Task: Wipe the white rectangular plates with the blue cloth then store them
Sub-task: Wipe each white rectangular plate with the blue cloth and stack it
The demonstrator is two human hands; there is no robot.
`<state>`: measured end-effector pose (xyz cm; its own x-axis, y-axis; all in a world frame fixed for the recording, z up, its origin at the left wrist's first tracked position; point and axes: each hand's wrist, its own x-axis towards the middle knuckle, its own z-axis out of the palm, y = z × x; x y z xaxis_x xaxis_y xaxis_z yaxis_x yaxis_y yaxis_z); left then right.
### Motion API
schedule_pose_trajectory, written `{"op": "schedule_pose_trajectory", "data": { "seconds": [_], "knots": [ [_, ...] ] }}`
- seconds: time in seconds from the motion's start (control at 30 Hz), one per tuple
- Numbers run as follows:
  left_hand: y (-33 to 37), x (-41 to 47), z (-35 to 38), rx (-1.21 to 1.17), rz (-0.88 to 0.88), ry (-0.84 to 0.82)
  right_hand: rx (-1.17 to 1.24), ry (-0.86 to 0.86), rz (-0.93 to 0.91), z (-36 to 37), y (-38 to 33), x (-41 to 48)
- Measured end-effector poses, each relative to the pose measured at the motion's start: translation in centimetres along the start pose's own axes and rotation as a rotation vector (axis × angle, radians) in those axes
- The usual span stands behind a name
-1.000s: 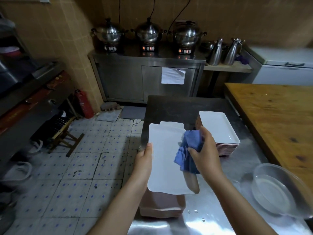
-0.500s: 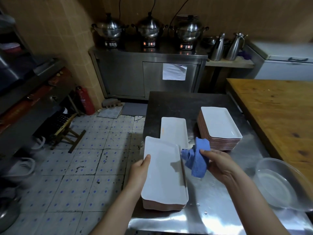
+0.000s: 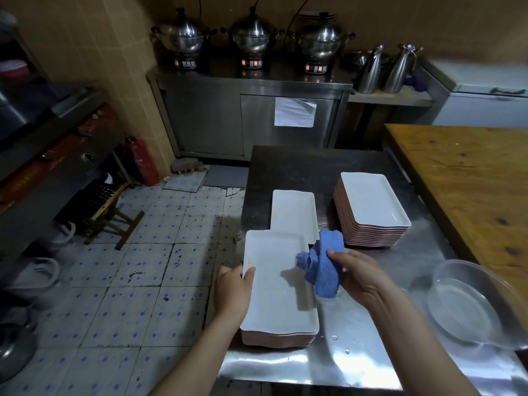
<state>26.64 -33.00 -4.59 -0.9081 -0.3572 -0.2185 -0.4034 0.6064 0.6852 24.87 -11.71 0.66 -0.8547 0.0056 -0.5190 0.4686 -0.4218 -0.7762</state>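
Blue cloth (image 3: 325, 264) gripped in right hand (image 3: 363, 278), above top plate (image 3: 277, 307); left hand (image 3: 231, 290) grips its edge

No readable text anywhere. Paper sheet (image 3: 295, 112) on the cabinet door (image 3: 257, 130): blank or too blurred. Cooker displays (image 3: 251, 63) glow red-orange, digits not legible. Fire extinguisher (image 3: 142, 161) label too dark. Orange mark (image 3: 249, 262) on the top plate (image 3: 280, 295) rim: no letters resolvable.

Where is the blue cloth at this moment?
In the head view, the blue cloth is held in the right hand just right of centre, over the right edge of the near plate stack, whose left edge the left hand holds.
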Motion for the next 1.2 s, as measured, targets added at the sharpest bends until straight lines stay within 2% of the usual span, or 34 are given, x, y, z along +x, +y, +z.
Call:
{"op": "schedule_pose_trajectory", "data": {
  "seconds": [0.3,0.47,0.6,0.73,0.83,0.97,1.03,1.13,1.2],
  "knots": [
    [-0.3,1.1,0.1,-0.101,-0.013,-0.029,0.013,-0.015,0.028,-0.4,-0.1,1.7],
    [2.7,5.1,-0.2,-0.112,-0.02,0.04,-0.024,-0.02,-0.021,-0.6,-2.0,3.6],
    [6.2,10.0,0.9,-0.096,0.043,-0.022,-0.073,-0.041,-0.05,-0.8,-4.0,5.4],
    [10.0,14.5,3.3,0.098,0.053,-0.242,-0.146,-0.02,-0.043,-1.2,-5.4,8.0],
    [10.5,18.1,6.1,0.254,-0.015,-0.34,-0.181,0.003,-0.014,-1.6,-5.9,10.3],
    [10.4,19.9,8.6,0.371,-0.105,-0.295,-0.228,0.016,0.044,-2.3,-6.1,12.5],
    [10.4,20.4,9.2,0.41,-0.086,-0.261,-0.237,0.026,0.059,-2.7,-6.1,13.2],
    [10.7,21.2,9.6,0.442,-0.051,-0.298,-0.257,0.037,0.074,-3.2,-6.4,14.0],
    [11.0,21.4,9.6,0.381,-0.06,-0.326,-0.251,0.049,0.075,-3.4,-6.7,14.4]
  ]
}}
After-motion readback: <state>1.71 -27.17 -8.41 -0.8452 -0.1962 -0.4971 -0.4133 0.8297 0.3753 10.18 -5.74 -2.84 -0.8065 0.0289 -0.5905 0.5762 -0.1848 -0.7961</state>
